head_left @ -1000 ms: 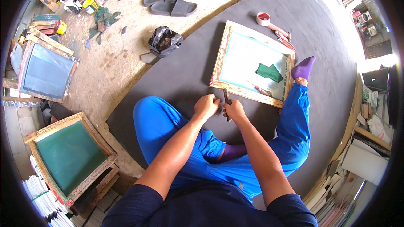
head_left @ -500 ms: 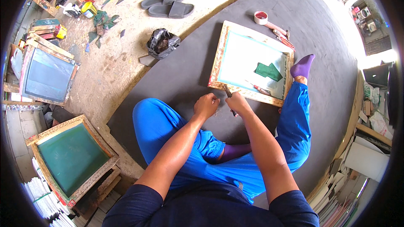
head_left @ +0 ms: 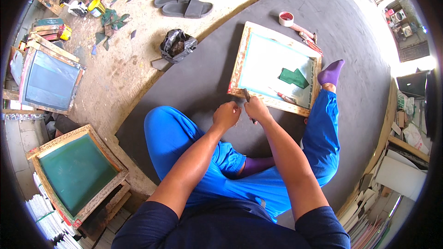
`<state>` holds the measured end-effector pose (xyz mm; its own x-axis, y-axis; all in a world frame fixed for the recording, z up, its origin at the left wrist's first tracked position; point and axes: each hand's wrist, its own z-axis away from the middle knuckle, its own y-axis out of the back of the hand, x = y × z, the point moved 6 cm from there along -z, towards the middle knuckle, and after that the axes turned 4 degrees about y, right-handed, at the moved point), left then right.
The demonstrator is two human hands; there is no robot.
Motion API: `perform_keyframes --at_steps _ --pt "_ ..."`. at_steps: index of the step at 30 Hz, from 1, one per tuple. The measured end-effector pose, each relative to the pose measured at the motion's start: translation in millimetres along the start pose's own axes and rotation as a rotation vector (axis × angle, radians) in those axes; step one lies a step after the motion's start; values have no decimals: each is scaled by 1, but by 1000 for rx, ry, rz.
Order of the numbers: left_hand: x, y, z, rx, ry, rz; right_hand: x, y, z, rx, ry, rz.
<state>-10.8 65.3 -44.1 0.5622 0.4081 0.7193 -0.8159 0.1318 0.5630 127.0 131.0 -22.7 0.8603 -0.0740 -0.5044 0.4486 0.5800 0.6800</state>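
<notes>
My right hand [head_left: 258, 109] is wrapped round a slim dark tool [head_left: 247, 95], one end sticking out above the fist and the other below. The kind of tool cannot be made out. Close beside it, my left hand [head_left: 226, 114] is closed with fingertips pinched together; whatever they hold is too small to see. Both hands hover by the near left corner of a wooden screen frame [head_left: 234, 71] with pale mesh. Inside this frame lie green pieces [head_left: 294, 78] and a small red-and-white cutter-like tool [head_left: 287, 97].
A tape roll [head_left: 286, 18] and red-handled tools [head_left: 312, 41] lie beyond the frame on the dark mat [head_left: 207, 69]. My purple-socked foot [head_left: 331, 72] is at its right. Leftward are a black plastic bag [head_left: 177, 46], slides [head_left: 187, 8] and a green-meshed frame [head_left: 78, 173].
My right hand has shifted slightly left, toward the left hand, and the dark tool stands more upright. The left hand stays almost in place. Frame and loose pieces look unmoved.
</notes>
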Motion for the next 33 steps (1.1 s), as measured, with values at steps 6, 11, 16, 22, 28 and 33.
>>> perform_keyframes --at_steps 6,11,16,22,28,33 --pt "-4 5 4 0 -1 19 5 2 4 -43 -96 -259" --pt "1 7 4 31 12 -11 19 0 40 49 -86 -319" --pt "11 4 9 135 -116 -38 53 -19 63 51 -92 -297" --pt "-5 1 0 175 -87 47 57 -33 79 -125 -117 -505" --pt "19 20 11 313 -292 -288 34 -30 48 -200 -161 -699" --pt "12 17 14 108 -122 -558 14 -30 30 -258 -111 -619"
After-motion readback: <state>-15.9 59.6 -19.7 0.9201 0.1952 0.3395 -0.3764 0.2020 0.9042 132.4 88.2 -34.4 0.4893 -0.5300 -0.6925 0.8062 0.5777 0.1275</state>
